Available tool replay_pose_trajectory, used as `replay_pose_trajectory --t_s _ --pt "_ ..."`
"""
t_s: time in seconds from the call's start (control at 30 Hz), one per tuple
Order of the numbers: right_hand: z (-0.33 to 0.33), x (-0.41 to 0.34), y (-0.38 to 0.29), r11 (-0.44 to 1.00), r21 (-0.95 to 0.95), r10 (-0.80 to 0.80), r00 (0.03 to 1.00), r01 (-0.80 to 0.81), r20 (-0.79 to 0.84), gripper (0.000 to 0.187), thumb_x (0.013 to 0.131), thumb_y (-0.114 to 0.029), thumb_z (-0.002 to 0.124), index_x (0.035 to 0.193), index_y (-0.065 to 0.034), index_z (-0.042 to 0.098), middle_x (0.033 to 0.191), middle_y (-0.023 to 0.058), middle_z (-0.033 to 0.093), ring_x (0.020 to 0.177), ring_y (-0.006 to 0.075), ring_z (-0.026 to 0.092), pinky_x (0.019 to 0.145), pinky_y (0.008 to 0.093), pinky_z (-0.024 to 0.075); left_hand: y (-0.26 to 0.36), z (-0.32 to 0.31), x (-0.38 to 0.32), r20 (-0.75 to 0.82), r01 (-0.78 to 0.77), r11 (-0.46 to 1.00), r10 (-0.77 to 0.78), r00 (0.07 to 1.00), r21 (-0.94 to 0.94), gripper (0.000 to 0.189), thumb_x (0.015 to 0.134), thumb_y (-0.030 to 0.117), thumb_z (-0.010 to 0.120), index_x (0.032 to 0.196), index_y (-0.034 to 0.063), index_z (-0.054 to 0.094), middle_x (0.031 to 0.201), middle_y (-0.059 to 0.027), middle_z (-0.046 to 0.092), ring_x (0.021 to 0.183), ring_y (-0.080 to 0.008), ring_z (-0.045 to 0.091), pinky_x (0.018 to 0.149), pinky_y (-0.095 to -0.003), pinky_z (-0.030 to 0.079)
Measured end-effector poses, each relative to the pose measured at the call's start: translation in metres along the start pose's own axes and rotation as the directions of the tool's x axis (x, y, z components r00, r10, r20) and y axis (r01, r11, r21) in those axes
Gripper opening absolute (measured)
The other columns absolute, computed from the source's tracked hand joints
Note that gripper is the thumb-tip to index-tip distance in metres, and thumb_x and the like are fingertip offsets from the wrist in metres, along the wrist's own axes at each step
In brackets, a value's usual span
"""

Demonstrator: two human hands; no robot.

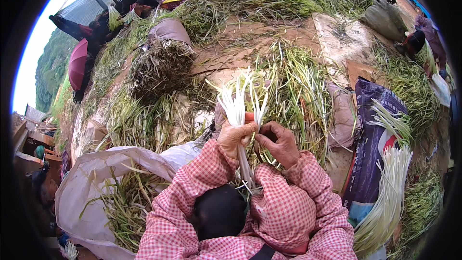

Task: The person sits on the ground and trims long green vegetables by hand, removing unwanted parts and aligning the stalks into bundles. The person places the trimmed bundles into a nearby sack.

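My left hand (236,133) grips a bunch of slender white allium stalks (232,105), their pale ends fanned out above the fist and the rest hanging below it. Close on its right is my right hand (278,141), thumb and forefinger pinched together. A thin brown leaf strip (257,150) hangs from that pinch. One white stalk (259,106) stands slightly apart from the others, between the two hands. Both forearms wear red-and-white checked sleeves (191,177). Beyond the hands, a loose heap of long green and yellowish stalks (299,90) covers the ground.
A white woven sack (72,195) with leaf waste gapes at left. On the right, pale stalk bundles (388,184) lie on a purple printed sack (368,155). A stuffed sack (169,30) spills dry leaves ahead. People (418,41) sit around the edges, near a magenta umbrella (78,65).
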State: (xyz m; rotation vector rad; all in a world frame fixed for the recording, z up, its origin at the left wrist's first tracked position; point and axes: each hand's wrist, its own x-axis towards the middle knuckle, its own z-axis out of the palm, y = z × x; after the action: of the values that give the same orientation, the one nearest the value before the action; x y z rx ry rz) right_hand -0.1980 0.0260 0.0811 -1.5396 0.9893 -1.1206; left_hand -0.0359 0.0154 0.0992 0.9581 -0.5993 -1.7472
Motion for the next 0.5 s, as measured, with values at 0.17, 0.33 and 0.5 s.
replay_pose_trajectory --t_s 0.17,0.33,0.5 --pt "0.000 0.001 -0.005 0.984 -0.150 -0.091 0.996 0.093 0.022 0.012 0.080 -0.009 0.063 0.081 0.0009 0.057 0.071 0.0076 0.058 0.060 0.0126 0.054 0.054 0.0261 0.0435 0.002 -0.005 -0.002 -0.018 0.045 0.996 -0.044 0.999 0.071 0.030 0.075 -0.002 0.066 0.101 0.0005 0.051 0.075 -0.0075 0.060 0.040 -0.0074 0.042 0.036 -0.0201 0.032" --pt "-0.006 -0.004 -0.010 0.998 0.020 0.058 0.998 -0.058 0.028 0.013 0.084 -0.011 0.059 0.080 0.0010 0.056 0.066 0.0044 0.056 0.058 0.0087 0.051 0.052 0.0253 0.0416 -0.004 -0.003 0.001 0.013 0.109 0.990 -0.110 0.994 0.086 0.034 0.074 0.001 0.069 0.103 0.0000 0.051 0.071 -0.0061 0.058 0.038 -0.0081 0.041 0.035 -0.0209 0.031" --pt "-0.015 -0.004 0.002 0.935 0.334 0.173 0.975 -0.119 -0.137 0.010 0.087 -0.012 0.055 0.079 -0.0045 0.055 0.063 -0.0008 0.053 0.053 0.0065 0.050 0.047 0.0213 0.0430 -0.001 0.006 -0.002 0.026 0.182 0.963 -0.191 0.981 0.201 0.039 0.071 0.002 0.072 0.103 0.0001 0.050 0.069 -0.0057 0.057 0.036 -0.0078 0.039 0.034 -0.0215 0.029"
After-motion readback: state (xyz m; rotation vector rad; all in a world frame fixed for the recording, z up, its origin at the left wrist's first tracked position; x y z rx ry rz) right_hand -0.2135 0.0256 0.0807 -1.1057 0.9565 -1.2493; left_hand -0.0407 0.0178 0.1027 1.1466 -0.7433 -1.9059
